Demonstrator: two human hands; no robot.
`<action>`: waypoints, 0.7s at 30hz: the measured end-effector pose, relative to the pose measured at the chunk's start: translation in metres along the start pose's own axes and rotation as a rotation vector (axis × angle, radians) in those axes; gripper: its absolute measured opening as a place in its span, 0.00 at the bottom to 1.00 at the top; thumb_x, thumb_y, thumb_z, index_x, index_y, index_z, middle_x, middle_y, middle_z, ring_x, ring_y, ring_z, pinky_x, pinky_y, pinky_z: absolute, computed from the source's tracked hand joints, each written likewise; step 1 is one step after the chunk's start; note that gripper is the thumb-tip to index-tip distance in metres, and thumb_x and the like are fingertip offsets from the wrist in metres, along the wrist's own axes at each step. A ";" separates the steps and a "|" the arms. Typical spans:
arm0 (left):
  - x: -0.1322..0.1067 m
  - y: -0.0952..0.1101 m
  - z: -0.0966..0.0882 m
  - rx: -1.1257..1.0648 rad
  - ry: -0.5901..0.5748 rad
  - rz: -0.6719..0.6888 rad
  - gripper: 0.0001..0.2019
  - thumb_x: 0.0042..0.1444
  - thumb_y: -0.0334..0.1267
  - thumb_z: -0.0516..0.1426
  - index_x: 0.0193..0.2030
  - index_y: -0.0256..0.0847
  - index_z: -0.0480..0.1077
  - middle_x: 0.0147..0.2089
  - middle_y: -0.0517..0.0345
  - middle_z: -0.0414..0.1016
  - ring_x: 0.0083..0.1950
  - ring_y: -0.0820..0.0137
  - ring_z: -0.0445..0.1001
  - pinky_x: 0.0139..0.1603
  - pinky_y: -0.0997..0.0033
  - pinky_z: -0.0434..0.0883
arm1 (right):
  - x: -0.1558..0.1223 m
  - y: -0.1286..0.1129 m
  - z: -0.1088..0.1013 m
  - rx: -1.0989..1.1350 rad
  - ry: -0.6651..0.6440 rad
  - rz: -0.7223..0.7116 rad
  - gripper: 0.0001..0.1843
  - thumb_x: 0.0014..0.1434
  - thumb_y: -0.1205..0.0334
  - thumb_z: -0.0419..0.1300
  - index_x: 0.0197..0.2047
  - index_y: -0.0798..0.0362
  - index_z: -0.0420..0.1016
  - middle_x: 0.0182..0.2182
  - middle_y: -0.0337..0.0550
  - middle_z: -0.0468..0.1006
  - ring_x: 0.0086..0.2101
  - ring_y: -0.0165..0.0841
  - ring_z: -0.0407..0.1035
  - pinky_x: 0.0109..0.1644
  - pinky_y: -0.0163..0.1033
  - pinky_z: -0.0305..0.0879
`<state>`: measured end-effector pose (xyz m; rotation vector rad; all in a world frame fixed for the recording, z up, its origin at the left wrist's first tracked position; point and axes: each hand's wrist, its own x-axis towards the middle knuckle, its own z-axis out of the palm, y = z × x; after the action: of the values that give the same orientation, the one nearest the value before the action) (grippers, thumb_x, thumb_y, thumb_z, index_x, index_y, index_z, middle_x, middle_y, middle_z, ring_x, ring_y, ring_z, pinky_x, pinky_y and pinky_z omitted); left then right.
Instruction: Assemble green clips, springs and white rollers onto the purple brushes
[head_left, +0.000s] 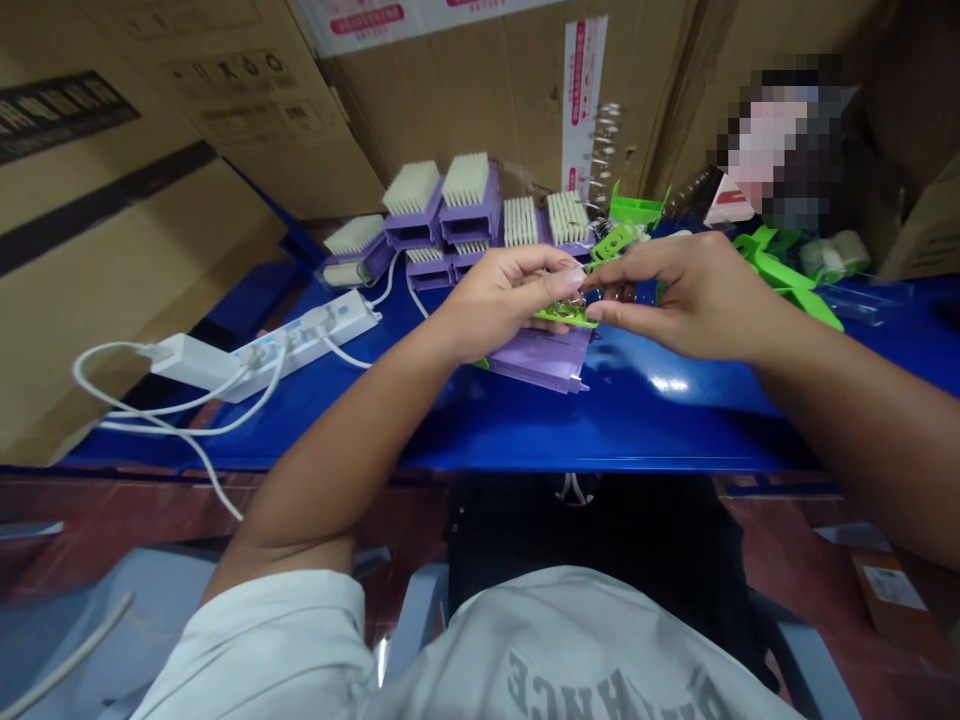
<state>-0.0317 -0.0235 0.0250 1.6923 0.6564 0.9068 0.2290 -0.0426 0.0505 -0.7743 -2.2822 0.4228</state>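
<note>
My left hand [491, 300] is closed on a small bright green plastic part [564, 318], its thumb and fingers pressed together over it. From the other side, my right hand [690, 295] pinches in, its thumb at the part's right end and its index finger near the left fingertips. Something shiny, like a metal coil, shows between the hands; its exact shape is partly hidden. Just below them lies a flat purple plastic piece [544, 360] on the blue table [667, 430]. Another green strip with holes [613, 243] stands right behind my fingertips.
Purple blocks with white bristles [469, 200] are stacked behind my hands. Shiny coils [604, 150] rise near a cardboard box [480, 110]. More green plastic parts [787, 275] lie at the right. A white power strip [300, 340] with plugged-in cables occupies the left.
</note>
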 end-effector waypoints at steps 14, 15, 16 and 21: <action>0.000 -0.001 0.002 0.029 0.001 0.008 0.20 0.70 0.58 0.72 0.49 0.44 0.80 0.48 0.58 0.86 0.50 0.64 0.90 0.45 0.62 0.91 | 0.003 -0.009 -0.001 0.212 0.061 0.163 0.14 0.58 0.47 0.84 0.41 0.41 0.89 0.39 0.43 0.85 0.43 0.46 0.79 0.49 0.51 0.78; 0.000 -0.001 0.002 0.043 0.003 0.015 0.19 0.71 0.58 0.71 0.49 0.44 0.80 0.48 0.58 0.86 0.50 0.63 0.90 0.45 0.62 0.91 | 0.003 -0.010 -0.001 0.221 0.063 0.174 0.15 0.58 0.47 0.85 0.41 0.41 0.88 0.39 0.43 0.85 0.43 0.45 0.78 0.48 0.50 0.77; 0.000 -0.001 0.002 0.061 0.007 0.024 0.19 0.72 0.58 0.71 0.50 0.44 0.80 0.48 0.58 0.86 0.50 0.63 0.90 0.45 0.61 0.91 | 0.003 -0.012 -0.002 0.227 0.066 0.184 0.16 0.57 0.47 0.85 0.41 0.41 0.88 0.38 0.43 0.84 0.43 0.45 0.78 0.47 0.49 0.77; 0.000 -0.005 -0.001 0.160 0.073 0.094 0.18 0.74 0.59 0.68 0.54 0.47 0.81 0.48 0.60 0.86 0.51 0.63 0.90 0.47 0.61 0.90 | 0.002 -0.016 -0.003 0.209 0.064 0.201 0.16 0.60 0.44 0.83 0.43 0.43 0.89 0.35 0.42 0.83 0.39 0.42 0.76 0.44 0.47 0.73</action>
<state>-0.0327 -0.0215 0.0205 1.8517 0.7188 1.0090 0.2233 -0.0536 0.0610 -0.8992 -2.0681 0.7064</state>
